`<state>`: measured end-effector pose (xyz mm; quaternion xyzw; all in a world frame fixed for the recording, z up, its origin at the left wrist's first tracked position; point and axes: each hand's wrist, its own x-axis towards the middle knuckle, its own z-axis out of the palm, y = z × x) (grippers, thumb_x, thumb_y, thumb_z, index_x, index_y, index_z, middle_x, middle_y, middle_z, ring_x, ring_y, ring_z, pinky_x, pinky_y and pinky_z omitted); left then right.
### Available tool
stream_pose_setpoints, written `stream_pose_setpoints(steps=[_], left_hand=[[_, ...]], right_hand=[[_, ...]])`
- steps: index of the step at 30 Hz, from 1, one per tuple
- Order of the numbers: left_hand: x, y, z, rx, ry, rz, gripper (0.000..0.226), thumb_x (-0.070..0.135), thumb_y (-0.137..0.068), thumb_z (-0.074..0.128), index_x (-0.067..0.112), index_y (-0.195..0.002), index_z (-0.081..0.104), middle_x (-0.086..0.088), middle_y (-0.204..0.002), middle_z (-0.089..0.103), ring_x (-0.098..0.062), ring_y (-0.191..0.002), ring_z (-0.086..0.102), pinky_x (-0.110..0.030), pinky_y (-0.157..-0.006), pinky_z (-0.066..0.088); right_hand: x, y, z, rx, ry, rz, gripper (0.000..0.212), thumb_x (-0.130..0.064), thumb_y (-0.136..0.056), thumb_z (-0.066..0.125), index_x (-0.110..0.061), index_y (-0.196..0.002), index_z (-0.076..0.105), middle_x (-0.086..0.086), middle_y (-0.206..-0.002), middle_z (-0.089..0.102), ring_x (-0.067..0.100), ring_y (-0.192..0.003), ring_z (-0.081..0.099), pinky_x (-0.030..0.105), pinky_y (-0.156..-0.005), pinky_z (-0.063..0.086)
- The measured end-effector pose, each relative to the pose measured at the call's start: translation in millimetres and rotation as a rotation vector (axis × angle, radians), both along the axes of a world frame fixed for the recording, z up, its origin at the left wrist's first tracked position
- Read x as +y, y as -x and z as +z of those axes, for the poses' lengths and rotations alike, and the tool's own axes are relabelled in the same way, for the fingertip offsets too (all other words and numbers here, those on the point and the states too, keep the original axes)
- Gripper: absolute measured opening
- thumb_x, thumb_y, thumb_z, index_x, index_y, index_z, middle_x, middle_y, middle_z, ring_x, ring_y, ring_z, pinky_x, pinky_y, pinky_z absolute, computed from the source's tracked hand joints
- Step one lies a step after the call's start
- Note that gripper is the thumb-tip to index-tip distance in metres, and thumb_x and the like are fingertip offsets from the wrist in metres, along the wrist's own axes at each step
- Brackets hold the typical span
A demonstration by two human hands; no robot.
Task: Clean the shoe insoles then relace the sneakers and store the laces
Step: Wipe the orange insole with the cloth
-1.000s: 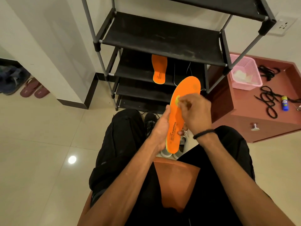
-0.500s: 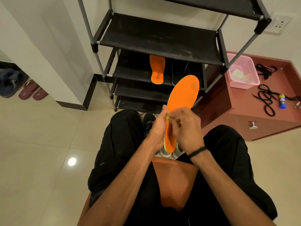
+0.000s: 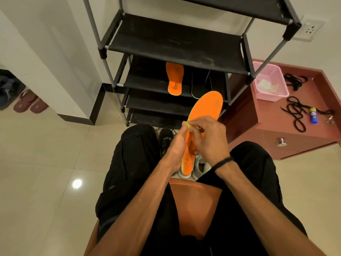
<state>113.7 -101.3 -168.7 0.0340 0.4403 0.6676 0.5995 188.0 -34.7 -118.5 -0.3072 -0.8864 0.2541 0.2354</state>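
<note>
A seated person's left hand (image 3: pixel 175 150) grips an orange insole (image 3: pixel 203 115) from beneath; the right hand (image 3: pixel 210 139) pinches a small yellow cloth (image 3: pixel 189 125) against its edge.

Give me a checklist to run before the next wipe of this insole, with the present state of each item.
1. Left hand grips the held insole: ok.
2. Right hand pinches the small yellow wipe at the insole's left edge: ok.
3. Toe end clear of the shoe rack: cannot tell, they overlap in this view.
4. Second insole lies on a rack shelf: ok.
5. Black laces lie on the red cabinet: ok.
6. Insole surface clean: cannot tell.
</note>
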Motion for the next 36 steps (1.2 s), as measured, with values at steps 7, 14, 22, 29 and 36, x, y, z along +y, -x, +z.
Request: stream_pose_setpoints(steps=[7, 14, 22, 29, 36], left_hand=[[1, 1, 1, 0.040, -0.019, -0.033, 0.065, 0.065, -0.106, 0.026, 0.020, -0.131, 0.065, -0.009, -0.105, 0.074, -0.019, -0.079, 0.067, -0.034, -0.070, 0.051], [-5, 16, 1, -0.069, -0.029, 0.119, 0.082, 0.067, -0.106, 0.020, 0.004, -0.122, 0.071, -0.021, -0.127, 0.071, -0.032, -0.123, 0.066, -0.040, -0.102, 0.054], [0, 16, 3, 0.115, -0.052, 0.127, 0.067, 0.059, -0.089, 0.069, 0.004, -0.128, 0.065, -0.012, -0.101, 0.069, -0.016, -0.076, 0.063, -0.028, -0.065, 0.052], [-5, 3, 8, 0.263, -0.034, 0.005, 0.037, 0.029, -0.085, 0.081, 0.008, -0.115, 0.072, -0.006, -0.095, 0.071, -0.015, -0.081, 0.067, -0.029, -0.070, 0.056], [-1, 2, 3, 0.300, 0.069, 0.009, 0.032, 0.018, -0.087, 0.083, 0.005, -0.113, 0.072, -0.009, -0.095, 0.072, -0.017, -0.078, 0.066, -0.027, -0.069, 0.058]], right_hand=[[47, 30, 4, -0.027, -0.093, -0.147, 0.017, -0.008, -0.088, 0.071, -0.014, -0.102, 0.079, 0.003, -0.104, 0.073, 0.019, -0.094, 0.069, 0.037, -0.086, 0.057], [-37, -25, -15, -0.066, 0.180, 0.072, 0.017, -0.007, -0.088, 0.073, -0.019, -0.097, 0.080, -0.003, -0.096, 0.076, 0.013, -0.088, 0.070, 0.030, -0.083, 0.056], [10, -66, -9, 0.538, 1.168, -0.184, 0.024, -0.005, -0.092, 0.067, 0.002, -0.115, 0.069, 0.022, -0.109, 0.074, 0.029, -0.094, 0.071, 0.028, -0.077, 0.060], [20, -65, -19, 0.504, 1.222, -0.217, 0.017, -0.008, -0.090, 0.070, -0.004, -0.107, 0.070, 0.014, -0.103, 0.074, 0.023, -0.093, 0.070, 0.031, -0.079, 0.058], [21, -65, -25, 0.505, 1.205, -0.254, 0.011, -0.005, -0.086, 0.074, -0.003, -0.097, 0.073, 0.016, -0.101, 0.073, 0.022, -0.089, 0.069, 0.031, -0.079, 0.057]])
